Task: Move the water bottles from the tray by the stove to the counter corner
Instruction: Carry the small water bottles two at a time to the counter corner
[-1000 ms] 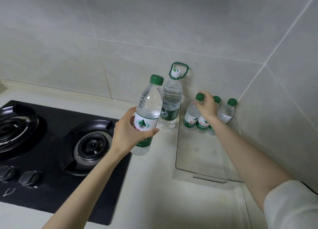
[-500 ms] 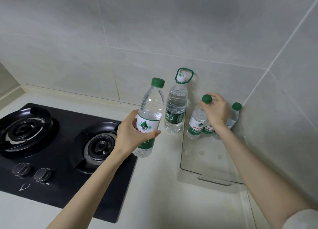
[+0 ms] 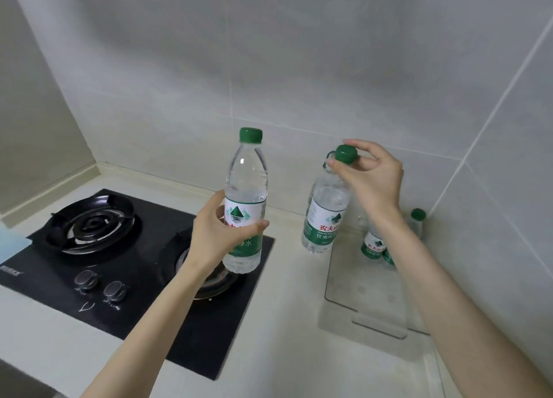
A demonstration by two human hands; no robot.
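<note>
The right hand (image 3: 374,179) now pinches the green cap of a small water bottle (image 3: 324,215) between thumb and fingers (image 3: 356,143). The bottle hangs straight below them, lifted off the clear tray (image 3: 359,296). Half a second ago this hand was only closing on that cap, with the bottle standing on the tray among its neighbours, so one more bottle has come off the tray. Its base now hovers below and a little left of the right fingers, over the surface (image 3: 284,323) just outside the tray's left edge.

The left hand (image 3: 209,236) is wrapped round the label of a taller water bottle (image 3: 245,188), thumb across the front, as it was a second ago. This bottle is upright above the right burner of the gas hob (image 3: 134,227), well left of the right fingers.

Below and right of the right fingers, partly behind the forearm, a second small bottle (image 3: 372,245) and a third small bottle (image 3: 418,215) stand on the tray. Both held bottles look ready to be carried to the corner and set down, after which these two would remain to fetch
</note>
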